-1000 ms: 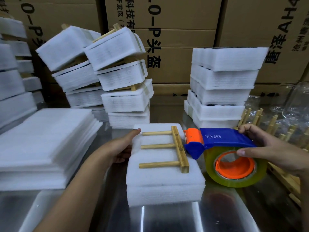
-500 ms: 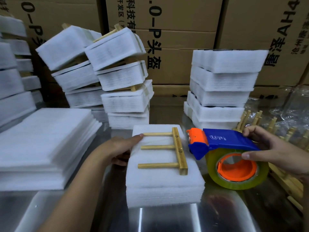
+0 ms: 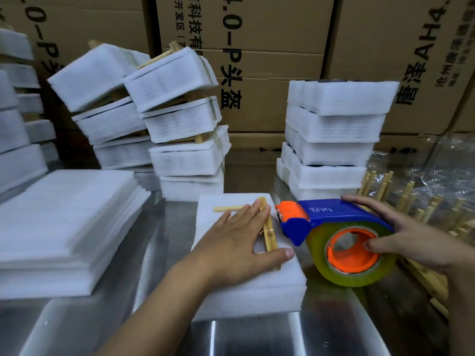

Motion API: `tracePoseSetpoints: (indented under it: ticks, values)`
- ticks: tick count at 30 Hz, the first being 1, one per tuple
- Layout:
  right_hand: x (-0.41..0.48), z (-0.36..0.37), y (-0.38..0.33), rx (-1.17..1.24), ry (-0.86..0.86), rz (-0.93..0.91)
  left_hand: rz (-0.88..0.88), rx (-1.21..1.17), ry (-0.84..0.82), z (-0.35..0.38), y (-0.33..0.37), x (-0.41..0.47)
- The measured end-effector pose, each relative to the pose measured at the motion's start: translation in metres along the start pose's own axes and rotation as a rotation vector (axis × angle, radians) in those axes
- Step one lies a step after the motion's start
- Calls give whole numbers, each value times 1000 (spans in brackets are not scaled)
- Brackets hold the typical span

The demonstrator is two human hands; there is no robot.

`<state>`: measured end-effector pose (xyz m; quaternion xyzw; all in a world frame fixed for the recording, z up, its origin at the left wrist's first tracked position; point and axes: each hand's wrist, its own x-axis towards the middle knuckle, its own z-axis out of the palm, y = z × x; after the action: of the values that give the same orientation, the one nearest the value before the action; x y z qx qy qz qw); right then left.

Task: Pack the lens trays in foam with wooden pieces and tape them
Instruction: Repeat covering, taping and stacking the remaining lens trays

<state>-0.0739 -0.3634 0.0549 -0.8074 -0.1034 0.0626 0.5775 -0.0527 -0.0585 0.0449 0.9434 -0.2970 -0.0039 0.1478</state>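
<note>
Left hand [image 3: 239, 242] lies flat, fingers straight, pressing the wooden piece [image 3: 270, 233] onto the foam pack [image 3: 246, 291] at the centre of the table [image 3: 162, 253]. Right hand [image 3: 416, 240] grips the tape dispenser [image 3: 334, 214], fingers curled round it, just right of the pack.

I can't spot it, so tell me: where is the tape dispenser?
The tape dispenser is right of centre in the head view, held by the right hand, its orange front close beside the foam pack under the left hand.
</note>
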Motion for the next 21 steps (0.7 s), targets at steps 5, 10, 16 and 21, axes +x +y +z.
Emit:
tracePoseSetpoints:
  ticks: [5, 10, 16, 21]
  values:
    - [-7, -3, -17, -68, 5, 26, 13, 20, -38, 4, -4, 5]
    - [-12, -16, -37, -233, -17, -31, 15, 24, -48, 3, -5, 5]
    - [-10, -27, -49, -396, -27, 32, 26, 6, -70, 1, -6, 4]
    - [-14, -45, -51, -502, 8, 68, 26, -4, -79, 0, -6, 4]
